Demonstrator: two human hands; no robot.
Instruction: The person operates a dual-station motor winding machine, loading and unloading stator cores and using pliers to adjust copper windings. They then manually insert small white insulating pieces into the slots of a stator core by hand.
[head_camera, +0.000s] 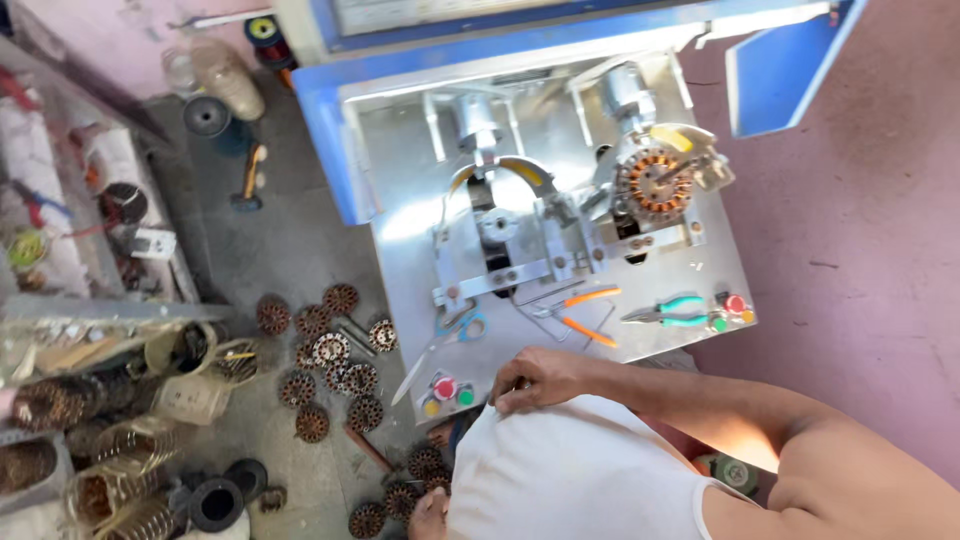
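Pinching white cloth (570, 470) at the machine table (400, 230) edge, right hand (535, 378) curls closed; left hand (428, 515) unclear.

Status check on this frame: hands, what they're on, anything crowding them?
Right hand pinching white cloth at bench edge. Left hand low among stator cores. Button box close by.

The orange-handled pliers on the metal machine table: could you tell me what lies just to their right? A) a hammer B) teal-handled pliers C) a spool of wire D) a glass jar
B: teal-handled pliers lie right of the orange-handled pliers on the machine table.
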